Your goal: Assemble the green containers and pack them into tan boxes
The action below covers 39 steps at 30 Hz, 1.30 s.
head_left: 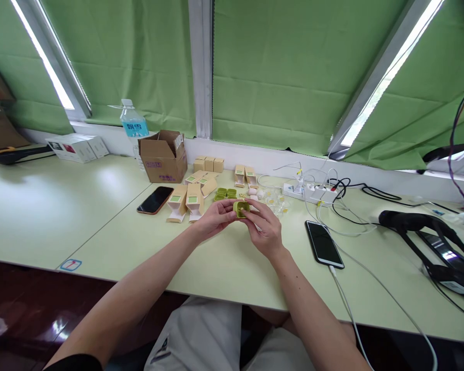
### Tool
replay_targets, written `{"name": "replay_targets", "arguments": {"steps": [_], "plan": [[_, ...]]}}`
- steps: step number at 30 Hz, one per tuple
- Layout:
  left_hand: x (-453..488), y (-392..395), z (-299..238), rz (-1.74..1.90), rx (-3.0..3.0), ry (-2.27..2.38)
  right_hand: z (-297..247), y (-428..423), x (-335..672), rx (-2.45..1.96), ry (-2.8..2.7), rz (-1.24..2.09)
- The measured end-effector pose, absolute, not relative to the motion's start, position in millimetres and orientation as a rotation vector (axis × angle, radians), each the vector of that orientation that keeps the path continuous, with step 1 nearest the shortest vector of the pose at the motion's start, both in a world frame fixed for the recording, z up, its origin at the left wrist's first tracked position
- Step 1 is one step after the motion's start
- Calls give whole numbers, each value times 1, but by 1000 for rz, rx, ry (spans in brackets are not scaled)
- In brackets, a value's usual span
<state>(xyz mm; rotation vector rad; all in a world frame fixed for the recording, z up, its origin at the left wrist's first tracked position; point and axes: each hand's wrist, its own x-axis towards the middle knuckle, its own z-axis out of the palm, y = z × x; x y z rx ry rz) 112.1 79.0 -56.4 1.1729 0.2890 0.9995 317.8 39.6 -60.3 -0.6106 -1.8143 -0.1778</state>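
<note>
Together both hands (242,221) pinch the small green case (241,208) between them.

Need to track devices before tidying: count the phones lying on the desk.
2. A dark phone lies left of the tan boxes, near the cardboard box. Another phone lies right of the hands, its cable plugged in.

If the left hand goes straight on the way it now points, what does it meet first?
The left hand points rightward and slightly away, so it probably meets first the green case it already touches, then the right hand.
</note>
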Motion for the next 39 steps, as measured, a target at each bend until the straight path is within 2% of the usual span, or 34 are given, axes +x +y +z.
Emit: {"name": "replay_targets", "arguments": {"steps": [9,32,39], "plan": [[113,78,-56,1000,1153,304,-61,37,316,-557,-1829,-105],[113,80,-57,968,1145,249,-56,32,311,-615,-1792,-264],[114,78,-57,969,1105,248,-59,33,310,-639,-1777,-217]]}}
